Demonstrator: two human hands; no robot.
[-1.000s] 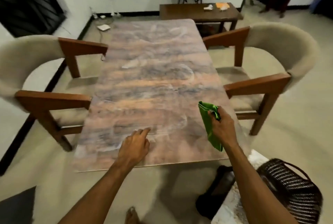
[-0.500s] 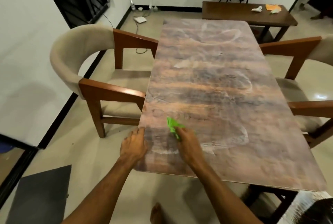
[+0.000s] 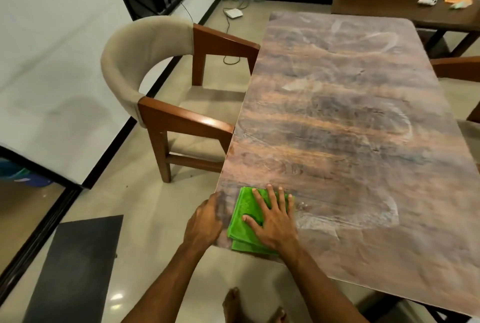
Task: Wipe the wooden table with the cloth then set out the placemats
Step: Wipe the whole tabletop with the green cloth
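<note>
A folded green cloth (image 3: 244,215) lies flat on the near left corner of the wooden table (image 3: 350,120), its lower edge slightly over the table's rim. My right hand (image 3: 272,218) presses down on the cloth, palm flat and fingers spread. My left hand (image 3: 206,221) rests curled at the table's corner just left of the cloth, touching the edge. Pale smeared streaks mark the table top. No placemats are in view.
A beige padded armchair with wooden arms (image 3: 166,94) stands against the table's left side. Another chair's arm (image 3: 457,68) shows at the right. A dark bench (image 3: 405,11) with small items stands beyond the table. A dark mat (image 3: 75,268) lies on the floor.
My right hand carried the cloth from the table's right edge to the near left corner and now lies flat on it, unfolded wider. My left hand has slid to the corner edge. The view swung left.
</note>
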